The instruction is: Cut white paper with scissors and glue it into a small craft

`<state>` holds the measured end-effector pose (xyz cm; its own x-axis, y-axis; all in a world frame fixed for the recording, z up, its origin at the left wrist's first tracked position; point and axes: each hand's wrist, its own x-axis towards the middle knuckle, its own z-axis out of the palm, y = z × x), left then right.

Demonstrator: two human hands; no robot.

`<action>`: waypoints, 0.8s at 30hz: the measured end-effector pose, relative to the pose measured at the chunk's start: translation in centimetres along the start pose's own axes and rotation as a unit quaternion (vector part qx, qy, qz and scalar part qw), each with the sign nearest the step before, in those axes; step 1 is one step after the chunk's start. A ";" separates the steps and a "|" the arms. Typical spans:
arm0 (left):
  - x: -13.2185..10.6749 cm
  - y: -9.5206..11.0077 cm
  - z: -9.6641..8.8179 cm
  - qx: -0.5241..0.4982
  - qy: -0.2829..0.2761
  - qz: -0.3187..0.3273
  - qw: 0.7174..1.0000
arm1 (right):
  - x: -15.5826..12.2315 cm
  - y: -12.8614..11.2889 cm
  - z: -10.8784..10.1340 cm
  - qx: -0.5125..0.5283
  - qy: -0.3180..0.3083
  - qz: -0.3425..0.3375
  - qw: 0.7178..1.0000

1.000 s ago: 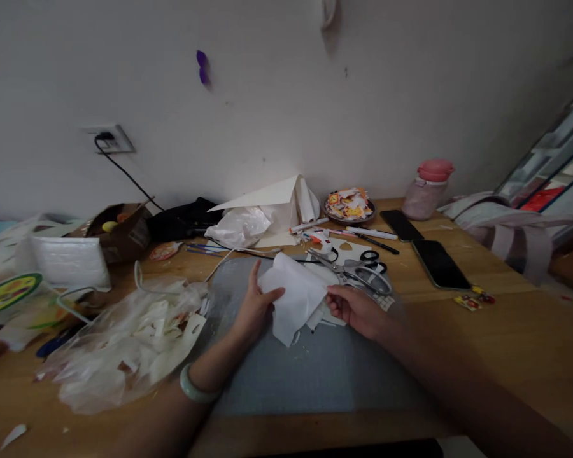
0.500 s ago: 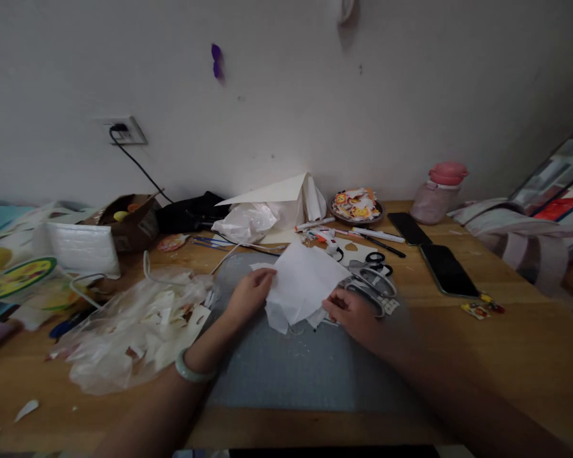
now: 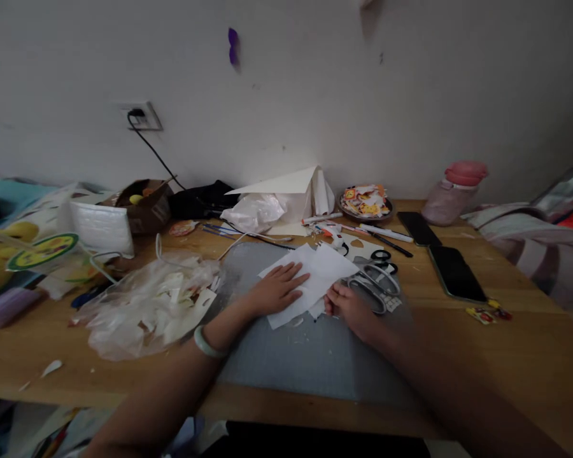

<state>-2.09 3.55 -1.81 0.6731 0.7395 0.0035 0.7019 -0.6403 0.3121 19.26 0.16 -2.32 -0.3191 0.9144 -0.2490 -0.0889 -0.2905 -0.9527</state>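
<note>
A white sheet of paper (image 3: 323, 270) lies on the grey cutting mat (image 3: 310, 356) in the middle of the wooden table. My left hand (image 3: 277, 289) rests flat on the sheet with its fingers stretched out. My right hand (image 3: 346, 305) is curled at the sheet's right edge and pinches the paper there. Large scissors (image 3: 375, 280) lie just right of my right hand, touching the paper's edge.
A clear plastic bag of paper scraps (image 3: 148, 308) lies left of the mat. Two dark phones (image 3: 453, 270) and a pink-lidded jar (image 3: 453, 184) are at the right. Pens, a bowl of stickers (image 3: 365, 203), a folded card and a brown box (image 3: 146, 207) line the wall.
The sheet was held up off the mat between both hands; now it lies flat on the mat with my left hand pressed on top. The view has shifted left.
</note>
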 end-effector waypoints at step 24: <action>1.8 -0.4 -1.2 -0.010 -0.143 -0.100 0.985 | 0.1 -1.0 -0.6 0.149 0.141 -0.033 0.978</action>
<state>-1.47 5.35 -0.80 0.5620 0.7599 -0.3267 0.8243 -0.4817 0.2974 19.88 0.71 -1.46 -0.0341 0.9632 -0.2668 -0.3846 -0.2590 -0.8860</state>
